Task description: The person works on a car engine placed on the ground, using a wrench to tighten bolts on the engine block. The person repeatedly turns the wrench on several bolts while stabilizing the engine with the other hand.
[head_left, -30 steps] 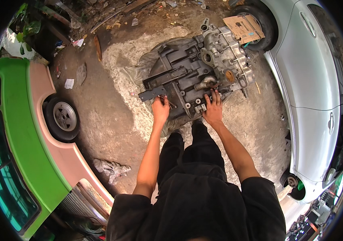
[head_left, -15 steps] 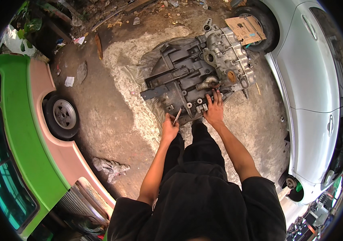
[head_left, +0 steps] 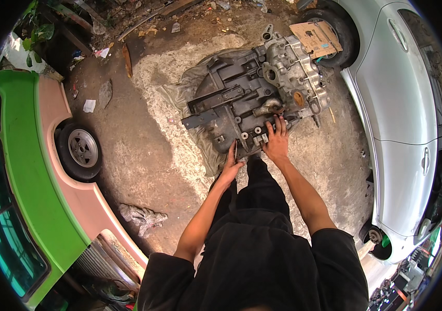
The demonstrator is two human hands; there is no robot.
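A large metal engine block lies in front of me on a crumpled grey cloth. My left hand is at its near edge, fingers closed round a thin metal rod-like tool; the grip hides most of it, so its exact kind does not show. Flat on the block's near right part rests my right hand, its fingers stretched out beside a round metal fitting. Bolted along the block's far right is a lighter silver cylinder head with round ports.
A green and pink vehicle with a wheel stands on the left. At the right is a silver car, with cardboard leaning on its tyre. A crumpled rag lies on the concrete floor; litter is scattered farther off.
My left hand has moved right along the block's near edge, and the thin tool now points more upright and shows less. My right hand stays in place.
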